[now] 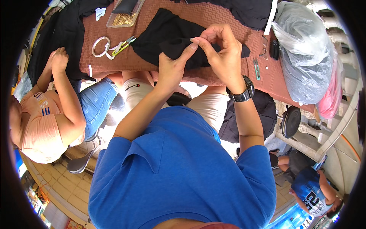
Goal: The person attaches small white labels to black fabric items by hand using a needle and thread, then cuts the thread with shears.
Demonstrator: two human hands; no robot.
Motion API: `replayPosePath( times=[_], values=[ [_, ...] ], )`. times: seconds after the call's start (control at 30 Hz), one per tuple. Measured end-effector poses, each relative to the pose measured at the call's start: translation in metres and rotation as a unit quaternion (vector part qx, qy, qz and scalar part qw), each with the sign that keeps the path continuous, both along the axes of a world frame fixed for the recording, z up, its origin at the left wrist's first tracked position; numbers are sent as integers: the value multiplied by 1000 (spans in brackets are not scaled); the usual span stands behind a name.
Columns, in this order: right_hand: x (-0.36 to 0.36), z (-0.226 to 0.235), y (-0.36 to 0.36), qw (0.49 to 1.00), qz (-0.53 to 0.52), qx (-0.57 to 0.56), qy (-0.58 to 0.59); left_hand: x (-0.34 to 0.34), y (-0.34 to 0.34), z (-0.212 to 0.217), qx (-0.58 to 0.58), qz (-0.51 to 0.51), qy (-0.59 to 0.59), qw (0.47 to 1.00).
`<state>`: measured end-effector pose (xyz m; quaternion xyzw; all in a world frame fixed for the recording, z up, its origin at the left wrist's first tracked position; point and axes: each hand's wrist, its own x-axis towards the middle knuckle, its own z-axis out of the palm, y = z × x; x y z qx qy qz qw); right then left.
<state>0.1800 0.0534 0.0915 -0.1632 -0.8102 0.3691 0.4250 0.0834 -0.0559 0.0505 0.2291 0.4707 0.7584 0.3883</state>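
A piece of black cloth (162, 36) lies bunched on the table, its near part raised between my hands. My left hand (173, 68) is closed on that cloth, thumb on top and the other fingers hidden under it. Just against the left thumb tip, my right hand (225, 57), with a dark watch on its wrist, pinches thumb and forefinger together. Whatever is in that pinch is too small to make out. To the left of the cloth lie yellow-green thread snips (122, 47) beside a white ring (100, 47).
Brownish-red textured cloth covers the table (90, 32). A clear box (138, 14) holds small brass-coloured pieces. Green snips (257, 69) and eyeglasses (264, 47) lie at right, beside a large filled plastic bag (303, 53). A person (49, 122) sits close on my left.
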Motion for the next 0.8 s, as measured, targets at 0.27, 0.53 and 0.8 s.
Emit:
replayPosePath(
  times=[0.27, 0.53, 0.8],
  values=[
    [-2, -1, 0, 998, -3, 56, 13, -4, 2, -8, 1, -11, 8, 1000],
    [-4, -4, 2, 994, -18, 111, -17, -2, 6, -4, 15, 20, -15, 1000],
    [4, -6, 10, 994, -6, 107, -22, -16, -1, -1, -29, -33, -145, 988]
  ],
)
